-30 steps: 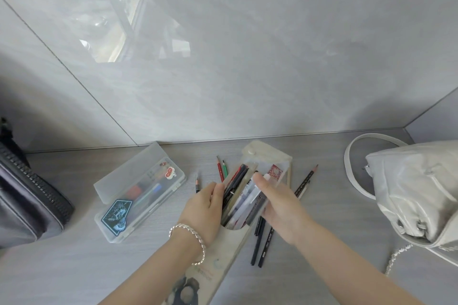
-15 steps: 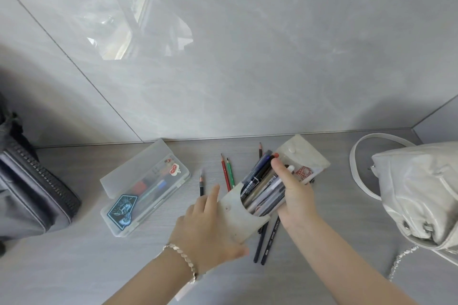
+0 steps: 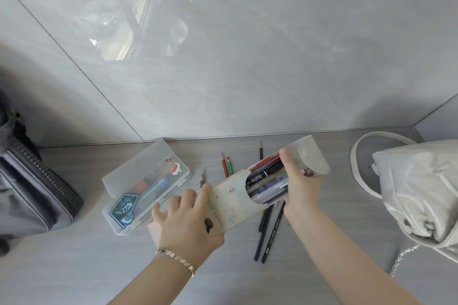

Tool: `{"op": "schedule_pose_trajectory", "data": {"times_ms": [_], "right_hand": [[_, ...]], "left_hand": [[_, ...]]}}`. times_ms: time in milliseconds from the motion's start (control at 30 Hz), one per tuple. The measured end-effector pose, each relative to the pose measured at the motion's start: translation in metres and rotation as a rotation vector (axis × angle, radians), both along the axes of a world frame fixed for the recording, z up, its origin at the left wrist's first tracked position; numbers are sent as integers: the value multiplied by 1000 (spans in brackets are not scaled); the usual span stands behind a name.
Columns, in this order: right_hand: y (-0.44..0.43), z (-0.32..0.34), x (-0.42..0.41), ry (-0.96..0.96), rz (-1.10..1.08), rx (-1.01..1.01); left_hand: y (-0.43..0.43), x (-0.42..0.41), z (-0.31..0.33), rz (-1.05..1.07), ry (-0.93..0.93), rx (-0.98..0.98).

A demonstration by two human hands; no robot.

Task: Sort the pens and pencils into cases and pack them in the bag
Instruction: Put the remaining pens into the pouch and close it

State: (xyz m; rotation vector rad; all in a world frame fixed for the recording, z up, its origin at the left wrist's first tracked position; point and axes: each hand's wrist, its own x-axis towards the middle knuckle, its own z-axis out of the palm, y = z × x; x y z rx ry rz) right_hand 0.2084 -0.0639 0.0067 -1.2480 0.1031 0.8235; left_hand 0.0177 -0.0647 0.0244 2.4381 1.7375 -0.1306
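The soft case (image 3: 230, 195) lies slantwise in the lower centre of the frame, lifted between both hands. Its mouth is open and crammed with pens (image 3: 267, 178), and its flap (image 3: 309, 156) is thrown back toward the upper right. The left hand (image 3: 183, 225), with a bracelet (image 3: 177, 259) at the wrist, has its grip round the case's closed lower end. The right hand (image 3: 301, 188) has its grip round the open end, thumb over the pens and fingers hidden underneath.

By my reading the sorting is only partly done. This case looks about full but is not closed. To its left the clear hard case (image 3: 146, 186) lies on the worktop (image 3: 74, 267) with its lid up and a few things inside. Loose on the worktop are a red pencil (image 3: 225, 166) and a green pencil (image 3: 230, 167) side by side, a dark pencil (image 3: 260, 150) above them, a short pencil (image 3: 202, 178) near the left fingertips, and black pencils (image 3: 271, 233) partly under the soft case. Nothing is packed yet. The white bag (image 3: 418, 188) sits at the right edge, well apart from both cases, and a grey bag (image 3: 32, 188) at the left edge.

One black pencil carries pale lettering along its barrel, and the pens carry white print, all too small to read. The soft case has faint green printing and a reddish stamp on the flap, both illegible. The hard case bears a dark diamond sticker (image 3: 124, 207) and a red one, neither with legible words.
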Motion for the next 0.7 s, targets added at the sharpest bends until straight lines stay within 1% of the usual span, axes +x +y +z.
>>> {"op": "schedule_pose_trajectory", "data": {"times_ms": [67,100,200,267,300,400,467,500,567,667,700], "right_hand": [[-1,6,1,-17,-16,-25],[0,8,1,-21,-19,-49],[-1,12,-5,-40,-50,-77],[-3,10,-13,-49,-49,-94],[-5,9,-17,-36,-42,-90],[-10,7,-22,-17,-16,-75],[-12,8,-22,-13,19,-64],[-12,5,-22,-15,33,-65],[-13,6,-25,-5,72,-67],[-16,10,-20,41,225,-13],[-18,13,-14,18,278,-4]], "left_hand": [[1,3,7,26,-43,-105],[1,3,6,32,-53,-94],[-2,9,7,-33,-96,-39],[-2,18,16,-74,-78,-125],[-2,21,15,-85,-75,-121],[-1,26,20,-98,-71,-57],[1,23,16,-94,-125,-29],[3,23,13,-107,-139,16],[4,23,10,-116,-143,41],[7,21,18,-78,-159,-76],[8,20,19,-65,-148,-116]]}}
